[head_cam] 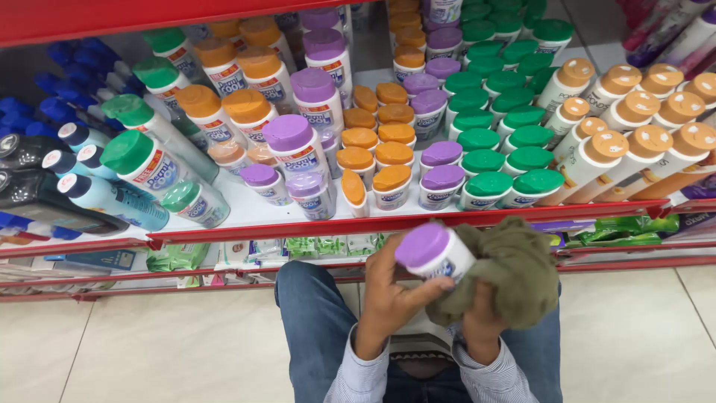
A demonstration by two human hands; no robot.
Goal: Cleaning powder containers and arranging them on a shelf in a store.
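Item: one small white bottle with a purple cap, held low in the frame, at about six o'clock from the shelf edge. The left hand was clamped around its body from nine o'clock, thumb across the front. The right hand was closed on an olive-green cloth, which pressed the bottle from three o'clock. Judged good practice: keep the left grip firm below the cap and turn the bottle against the cloth rather than scrubbing loosely. At twelve o'clock the shelf stood packed with capped bottles, purple, orange and green, with little spare room; open tiled floor lay at eight and four o'clock beside the knees.
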